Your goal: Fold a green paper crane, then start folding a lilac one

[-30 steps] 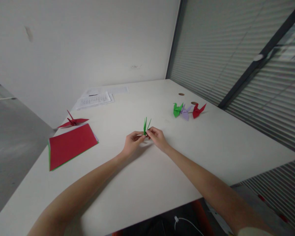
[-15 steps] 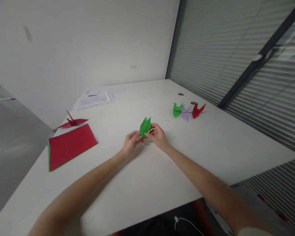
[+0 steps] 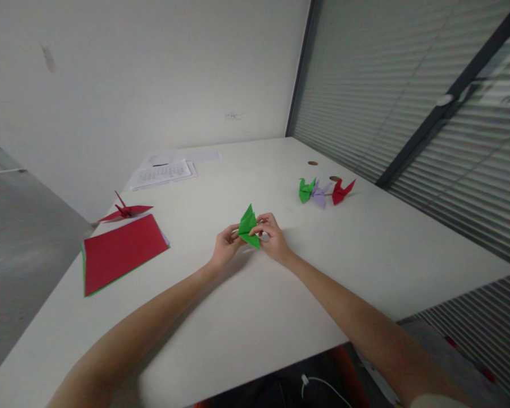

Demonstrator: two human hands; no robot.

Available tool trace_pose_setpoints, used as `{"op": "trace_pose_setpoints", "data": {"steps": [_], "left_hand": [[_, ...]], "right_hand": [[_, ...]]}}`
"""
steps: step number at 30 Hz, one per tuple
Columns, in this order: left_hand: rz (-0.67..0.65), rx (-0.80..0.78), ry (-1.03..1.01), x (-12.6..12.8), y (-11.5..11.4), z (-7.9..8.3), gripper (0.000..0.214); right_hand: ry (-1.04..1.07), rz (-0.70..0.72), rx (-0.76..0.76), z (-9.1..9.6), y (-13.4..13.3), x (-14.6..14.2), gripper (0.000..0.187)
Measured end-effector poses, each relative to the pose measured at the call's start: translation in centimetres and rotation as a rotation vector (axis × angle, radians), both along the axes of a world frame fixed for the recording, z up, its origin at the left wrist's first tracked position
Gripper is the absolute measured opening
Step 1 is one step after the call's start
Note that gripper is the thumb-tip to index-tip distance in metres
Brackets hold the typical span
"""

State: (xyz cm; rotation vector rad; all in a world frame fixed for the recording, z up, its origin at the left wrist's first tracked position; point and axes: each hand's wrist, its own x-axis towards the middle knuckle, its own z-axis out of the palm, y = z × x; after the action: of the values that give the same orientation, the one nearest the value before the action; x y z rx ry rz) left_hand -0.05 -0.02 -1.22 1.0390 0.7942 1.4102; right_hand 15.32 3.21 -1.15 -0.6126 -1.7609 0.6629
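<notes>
Between my two hands, just above the white table (image 3: pixel 221 317), is a folded green origami paper (image 3: pixel 248 222). One pointed part stands up and another flap hangs down toward me. My left hand (image 3: pixel 226 246) pinches its left edge. From the right, my right hand (image 3: pixel 273 237) is closed on it, thumb and fingers pressing near the fold in the middle. Some fingertips are hidden behind the paper.
At the left lies a stack of coloured paper (image 3: pixel 125 252), red on top, with a red paper crane (image 3: pixel 126 212) behind it. Written sheets (image 3: pixel 164 173) lie farther back. At the right stand green (image 3: pixel 306 191), purple (image 3: pixel 320 195) and red (image 3: pixel 342 191) cranes.
A flap of the green paper has been folded down toward me, so its lower point now hangs below my fingers. My right fingers have moved onto its front.
</notes>
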Motion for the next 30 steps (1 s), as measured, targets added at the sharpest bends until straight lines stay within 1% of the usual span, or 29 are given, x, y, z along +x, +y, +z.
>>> {"op": "trace_pose_setpoints", "data": {"steps": [3,5,8,11,13,15,19,22,24,27,30], "left_hand": [[0.000,-0.005,0.042,-0.1,0.1,-0.2,0.035],[-0.020,-0.030,0.068,-0.1,0.1,-0.3,0.033],[-0.057,-0.037,0.116,0.0,-0.1,-0.3,0.032],[-0.083,-0.037,0.090,0.1,-0.3,0.0,0.036],[-0.080,-0.070,0.010,0.1,-0.5,0.3,0.039],[-0.083,-0.102,-0.076,0.1,-0.6,0.6,0.037],[-0.135,-0.132,-0.161,0.1,-0.7,0.8,0.033],[-0.123,-0.131,-0.154,0.0,-0.5,0.6,0.030],[-0.087,-0.112,-0.133,-0.1,-0.3,0.4,0.026],[-0.047,-0.088,-0.093,-0.3,0.0,0.3,0.025],[-0.042,-0.063,-0.056,-0.4,0.1,0.3,0.025]], "right_hand": [[0.016,0.004,-0.066,0.1,0.0,-0.1,0.010],[0.089,0.009,-0.177,0.0,0.2,-0.3,0.018],[0.238,0.026,-0.366,-0.2,0.6,-0.4,0.034],[0.336,0.039,-0.456,-0.4,1.0,-0.5,0.045],[0.362,0.039,-0.480,-0.4,1.1,-0.6,0.044],[0.358,0.026,-0.488,-0.4,1.1,-0.6,0.041],[0.282,-0.031,-0.482,-0.4,1.2,-0.5,0.033],[0.206,-0.065,-0.481,-0.3,1.0,-0.5,0.027],[0.166,-0.050,-0.481,-0.2,0.9,-0.5,0.025],[0.132,-0.012,-0.474,-0.2,0.7,-0.7,0.028],[0.118,0.015,-0.483,-0.3,0.6,-0.9,0.032]]}}
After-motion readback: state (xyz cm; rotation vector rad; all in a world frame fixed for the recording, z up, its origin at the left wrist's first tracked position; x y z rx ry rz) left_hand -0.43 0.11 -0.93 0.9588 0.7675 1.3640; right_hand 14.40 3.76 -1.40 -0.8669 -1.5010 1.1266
